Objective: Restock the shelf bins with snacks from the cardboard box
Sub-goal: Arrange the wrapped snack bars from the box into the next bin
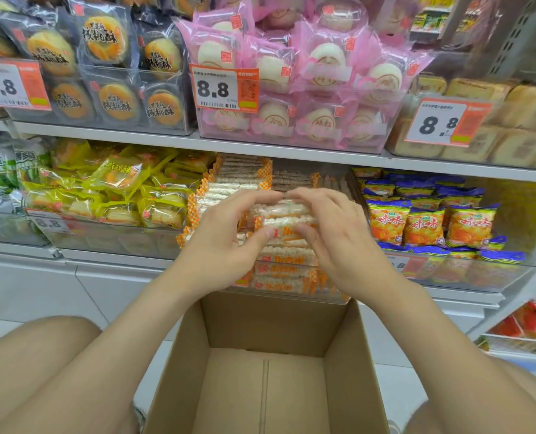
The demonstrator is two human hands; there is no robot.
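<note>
Orange snack packs — price tag "8.8"

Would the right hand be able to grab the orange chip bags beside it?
Probably yes. The chip bags lie just right of the right hand with nothing between, but it holds cracker packs with the left hand and must let go first.

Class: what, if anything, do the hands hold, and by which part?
The left hand and right hand grip a stack of orange-edged snack packets, one at each side, fingers over the top, thumbs beneath.
</note>
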